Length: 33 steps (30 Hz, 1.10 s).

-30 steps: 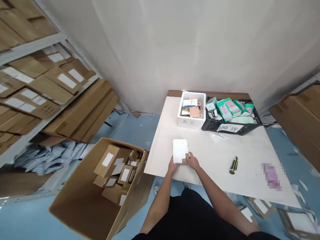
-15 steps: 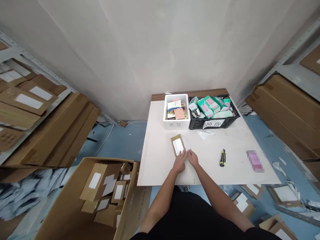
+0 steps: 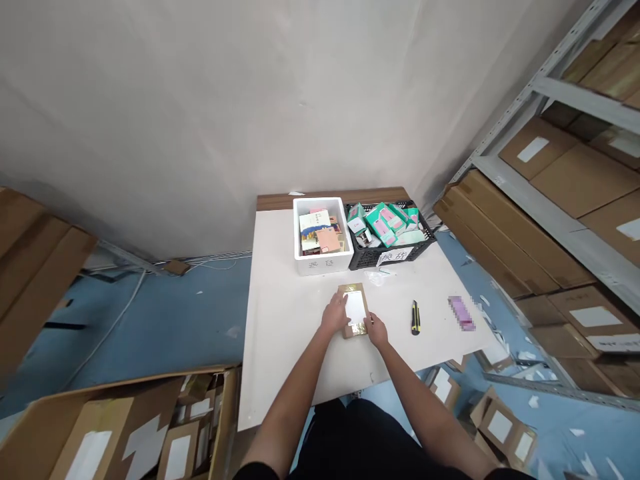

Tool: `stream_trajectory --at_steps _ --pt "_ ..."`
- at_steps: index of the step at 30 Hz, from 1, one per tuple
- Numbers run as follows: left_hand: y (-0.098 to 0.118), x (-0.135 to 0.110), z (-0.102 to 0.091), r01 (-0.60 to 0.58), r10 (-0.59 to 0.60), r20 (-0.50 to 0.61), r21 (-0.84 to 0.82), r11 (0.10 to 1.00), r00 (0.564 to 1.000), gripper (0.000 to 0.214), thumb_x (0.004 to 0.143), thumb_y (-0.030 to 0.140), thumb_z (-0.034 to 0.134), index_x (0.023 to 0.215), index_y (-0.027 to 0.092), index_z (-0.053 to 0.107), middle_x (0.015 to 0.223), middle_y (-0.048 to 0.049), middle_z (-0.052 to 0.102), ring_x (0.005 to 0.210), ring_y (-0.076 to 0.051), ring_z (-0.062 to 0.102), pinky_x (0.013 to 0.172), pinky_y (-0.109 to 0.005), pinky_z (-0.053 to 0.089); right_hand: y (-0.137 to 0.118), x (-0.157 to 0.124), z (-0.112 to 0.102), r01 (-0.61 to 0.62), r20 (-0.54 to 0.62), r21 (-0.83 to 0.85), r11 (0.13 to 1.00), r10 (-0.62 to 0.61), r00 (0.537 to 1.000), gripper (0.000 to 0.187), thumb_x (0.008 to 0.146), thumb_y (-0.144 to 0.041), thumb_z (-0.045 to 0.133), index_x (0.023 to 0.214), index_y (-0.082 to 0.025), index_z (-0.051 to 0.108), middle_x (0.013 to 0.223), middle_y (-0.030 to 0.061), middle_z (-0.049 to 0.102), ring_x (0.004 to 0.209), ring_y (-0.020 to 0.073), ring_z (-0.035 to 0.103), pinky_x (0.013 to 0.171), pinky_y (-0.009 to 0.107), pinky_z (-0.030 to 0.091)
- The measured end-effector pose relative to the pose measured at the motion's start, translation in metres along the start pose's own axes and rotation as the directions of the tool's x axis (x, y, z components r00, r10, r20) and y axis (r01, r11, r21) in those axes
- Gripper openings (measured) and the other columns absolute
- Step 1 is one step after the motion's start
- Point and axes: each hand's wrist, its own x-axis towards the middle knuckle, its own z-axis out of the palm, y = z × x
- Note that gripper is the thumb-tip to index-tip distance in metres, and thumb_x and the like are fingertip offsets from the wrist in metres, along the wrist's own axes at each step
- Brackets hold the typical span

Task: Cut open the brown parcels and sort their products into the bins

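Note:
A small brown cardboard box (image 3: 356, 329) with a white label on its upper face and shiny tape at its ends lies on the white table (image 3: 285, 333). On its left side, my left hand (image 3: 335, 315) grips the edge, the fingertips reaching the label. My right hand (image 3: 376, 329) is closed at the lower right corner of the box. A tiny dark spot shows by the right fingers; what it is cannot be made out. To the right of that hand lies a black and yellow box cutter (image 3: 415, 318).
Behind the box stand a white foam bin (image 3: 323, 266) of booklets and small boxes, and a black crate (image 3: 367, 259) with green and pink packages. A pixelated pink item (image 3: 461, 313) lies at right. A large carton (image 3: 231, 413) of parcels is lower left; shelves (image 3: 565, 200) stand right.
My view has turned to the right. The box now sits straighter, and my left hand has moved from its lower end to its left side. My right hand now touches its right corner.

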Motion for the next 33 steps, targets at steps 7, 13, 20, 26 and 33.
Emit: stream_trajectory --at_steps 7,13,20,26,33 --pt "0.020 0.036 0.000 0.028 -0.120 0.227 0.370 0.928 0.967 0.128 0.055 0.036 0.095 0.165 0.029 0.030 0.178 -0.0144 0.015 0.164 -0.041 0.002 0.129 -0.062 0.012 0.001 0.005 -0.028 0.075 0.003 -0.041 0.996 -0.075 0.997 0.064 0.101 -0.037 0.054 0.162 -0.021 0.044 0.166 0.0137 0.043 0.155 0.0293 0.038 0.121 0.042 0.039" --pt "0.028 0.027 0.016 0.171 -0.293 0.123 0.579 0.797 0.948 0.124 0.069 0.054 0.087 0.169 0.031 0.017 0.180 -0.0094 0.009 0.163 -0.046 0.004 0.125 -0.058 0.030 0.032 0.030 -0.094 0.123 0.024 -0.003 0.992 -0.123 0.992 0.070 0.100 -0.028 0.055 0.167 -0.024 0.035 0.174 0.0112 0.030 0.159 0.0279 0.030 0.125 0.042 0.033" --pt "0.043 0.019 0.049 0.190 -0.338 0.058 0.733 0.653 0.939 0.113 0.083 0.061 0.074 0.170 0.021 0.014 0.179 -0.0131 0.009 0.165 -0.037 0.007 0.120 -0.046 0.042 0.133 0.059 -0.158 -0.003 0.026 -0.012 1.000 0.004 1.000 0.069 0.100 -0.025 0.053 0.166 -0.019 0.035 0.171 0.0135 0.035 0.156 0.0277 0.033 0.125 0.040 0.030" --pt "0.048 0.027 0.056 0.230 -0.445 0.065 0.785 0.576 0.893 0.110 0.088 0.058 0.069 0.171 0.019 0.009 0.180 -0.0137 0.001 0.165 -0.036 0.003 0.116 -0.048 0.047 0.200 0.077 -0.168 -0.152 0.090 -0.060 0.987 0.157 0.983 0.066 0.101 -0.025 0.054 0.164 -0.019 0.039 0.167 0.0146 0.040 0.146 0.0276 0.048 0.116 0.033 0.041" --pt "0.051 0.029 0.065 0.276 -0.496 0.031 0.800 0.533 0.868 0.115 0.085 0.054 0.074 0.172 0.022 0.005 0.179 -0.0145 0.000 0.165 -0.037 0.004 0.114 -0.049 0.049 0.211 0.085 -0.122 -0.355 0.173 -0.019 0.935 0.353 0.920 0.049 0.100 -0.037 0.064 0.143 -0.018 0.053 0.142 0.0164 0.064 0.126 0.0266 0.067 0.097 0.031 0.052"
